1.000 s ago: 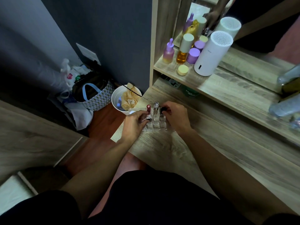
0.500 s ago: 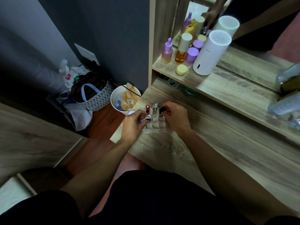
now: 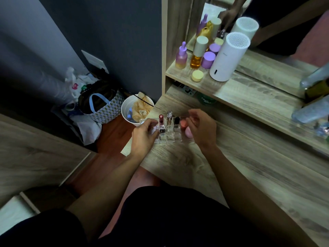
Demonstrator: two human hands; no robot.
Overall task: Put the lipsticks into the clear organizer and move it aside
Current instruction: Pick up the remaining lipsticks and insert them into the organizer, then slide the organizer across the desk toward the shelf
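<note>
The fingers of the left hand (image 3: 145, 132) are curled and rest against the left end of the clear organizer (image 3: 168, 132), the fingertips touching its left wall beside a small silver-capped lipstick (image 3: 162, 130) that stands in a front cell; whether they truly pinch the wall, I cannot tell. The right hand (image 3: 201, 128) is raised just beside the right end of the organizer; its fingers are loosely bent and a little apart, thumb and forefinger near each other, and they hold nothing that I can see.

In the back row of the organizer stand three lipsticks upright: a dark red one (image 3: 161, 118), a clear-silver one (image 3: 169, 116) and a black one (image 3: 176, 120); the front cells look empty. Two pink round objects (image 3: 186, 128) lie close to the right-hand fingers, partly hidden by them.

The organizer stands near the left front corner of the wooden vanity table (image 3: 231, 175); above it a shelf (image 3: 249, 97) carries a purple dropper bottle (image 3: 181, 57), an amber bottle (image 3: 197, 56), a purple jar (image 3: 208, 60), a yellow lid (image 3: 197, 75) and a white cylinder device (image 3: 228, 57); on the floor to the left are a white bin (image 3: 127, 111) and a checked bag (image 3: 106, 107).
</note>
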